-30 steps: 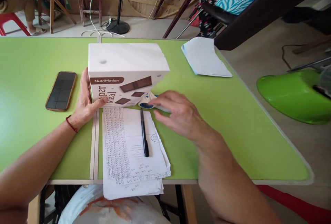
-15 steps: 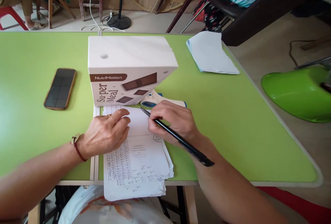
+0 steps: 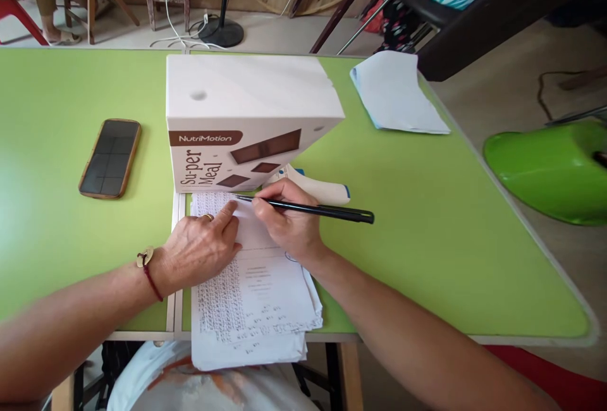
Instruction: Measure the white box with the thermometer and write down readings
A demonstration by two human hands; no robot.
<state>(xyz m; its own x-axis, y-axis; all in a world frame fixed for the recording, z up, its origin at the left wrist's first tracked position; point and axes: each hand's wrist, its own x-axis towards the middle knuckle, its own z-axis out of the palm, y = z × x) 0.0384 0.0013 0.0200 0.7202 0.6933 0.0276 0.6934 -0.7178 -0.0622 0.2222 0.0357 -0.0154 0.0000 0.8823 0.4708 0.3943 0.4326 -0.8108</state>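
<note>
A black pen point(image 3: 327, 210) is pinched in my right hand point(image 3: 291, 218), its tip at the top part of a stack of papers point(image 3: 265, 291). Rows of small handwriting run down the left side of the top sheet, with faint print at its middle. My left hand point(image 3: 203, 246) rests on the papers, index finger stretched out near the pen tip and the other fingers loosely bent. Just beyond stands a white "NutriMotion Super Meal" box point(image 3: 256, 85). Partly behind my right hand and the box lies a white and blue handheld device point(image 3: 327, 191).
A phone in a brown case point(image 3: 110, 158) lies on the green table point(image 3: 427, 240) to the left. Folded white paper point(image 3: 396, 92) sits at the far right corner. A green chair point(image 3: 545, 171) is beyond the right edge. At the top left, a person's leg point(image 3: 46, 0) shows.
My right hand has moved left and the pen has swung flatter, its tip now at the paper near my left index finger. My left index finger has straightened. The view has shifted slightly.
</note>
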